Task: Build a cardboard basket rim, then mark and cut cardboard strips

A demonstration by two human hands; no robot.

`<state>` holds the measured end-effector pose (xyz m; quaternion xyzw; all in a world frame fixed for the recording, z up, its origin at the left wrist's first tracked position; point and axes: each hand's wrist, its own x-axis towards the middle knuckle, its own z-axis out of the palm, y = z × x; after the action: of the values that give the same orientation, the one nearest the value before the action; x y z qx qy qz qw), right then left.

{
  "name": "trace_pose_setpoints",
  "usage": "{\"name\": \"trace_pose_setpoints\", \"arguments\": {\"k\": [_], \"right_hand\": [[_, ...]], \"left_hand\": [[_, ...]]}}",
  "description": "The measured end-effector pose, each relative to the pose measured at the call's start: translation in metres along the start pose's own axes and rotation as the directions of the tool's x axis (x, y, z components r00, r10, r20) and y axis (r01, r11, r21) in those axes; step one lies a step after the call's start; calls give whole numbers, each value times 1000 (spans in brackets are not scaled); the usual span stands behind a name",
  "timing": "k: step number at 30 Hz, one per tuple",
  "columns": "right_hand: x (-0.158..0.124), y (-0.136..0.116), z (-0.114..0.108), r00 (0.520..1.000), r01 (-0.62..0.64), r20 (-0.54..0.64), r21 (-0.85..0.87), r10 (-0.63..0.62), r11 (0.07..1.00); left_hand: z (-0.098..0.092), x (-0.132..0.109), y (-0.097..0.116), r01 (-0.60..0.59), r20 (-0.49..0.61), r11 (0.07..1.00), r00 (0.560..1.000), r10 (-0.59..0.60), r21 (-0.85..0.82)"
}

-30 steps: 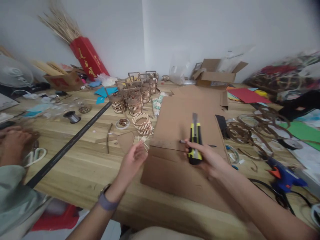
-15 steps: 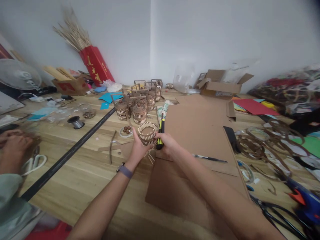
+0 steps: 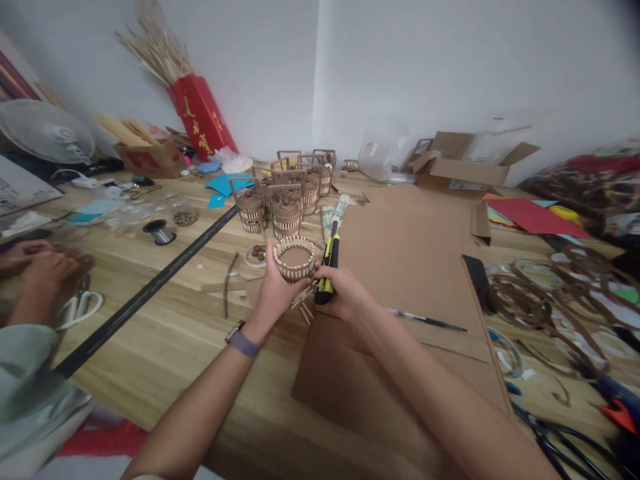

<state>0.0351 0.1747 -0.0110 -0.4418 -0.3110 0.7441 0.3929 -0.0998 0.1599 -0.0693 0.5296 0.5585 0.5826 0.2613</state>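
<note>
My left hand point(image 3: 277, 283) is wrapped round the near left side of a small round woven basket point(image 3: 295, 258), its open top facing up and its rim made of pale upright stick ends. In my right hand point(image 3: 343, 287) is a yellow and black utility knife point(image 3: 328, 270), its tip pointing away from me. The right fingertips also meet the basket's right side. Below the basket, several thin loose sticks point(image 3: 303, 307) lie by the cardboard. Just behind it stand several finished-looking lidded baskets point(image 3: 287, 220) with square handles. A roll of tape point(image 3: 255, 255) holds several brown beads.
Large cardboard sheets point(image 3: 400, 247) cover the right of the table, with a pen point(image 3: 430, 320) on them. Black scissors point(image 3: 550, 433) and brown coiled strips point(image 3: 523, 297) lie far right. At left, a co-worker's hands point(image 3: 45, 270) are near white-handled scissors point(image 3: 83, 309).
The view has shifted slightly, so the background sits further right. Both hands keep hold of the basket and knife, and the basket's opening is tipped a little differently.
</note>
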Motion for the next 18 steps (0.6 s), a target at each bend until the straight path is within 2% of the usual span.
{"name": "trace_pose_setpoints", "arguments": {"k": [2, 5, 8, 11, 14, 18], "right_hand": [[-26, 7, 6, 1000, -3, 27, 19, 3, 1000], [-66, 30, 12, 999, -28, 44, 12, 27, 1000], [-95, 59, 14, 986, -140, 89, -15, 140, 990], [-105, 82, 13, 967, -230, 106, -40, 233, 972], [-101, 90, 11, 972, -222, 58, -60, 226, 973], [-86, 85, 9, 984, -161, 67, -78, 166, 984]], "left_hand": [[-17, -19, 10, 13, -24, 1000, 1000, -13, 18], [-45, -64, 19, 92, -40, 995, 995, -91, 24], [-66, -116, 17, 204, -107, 972, 976, -192, 116], [-75, -152, 7, 323, -191, 928, 938, -289, 187], [-75, -161, -2, 369, -209, 907, 921, -328, 205], [-68, -142, -11, 289, -140, 944, 953, -268, 162]]}}
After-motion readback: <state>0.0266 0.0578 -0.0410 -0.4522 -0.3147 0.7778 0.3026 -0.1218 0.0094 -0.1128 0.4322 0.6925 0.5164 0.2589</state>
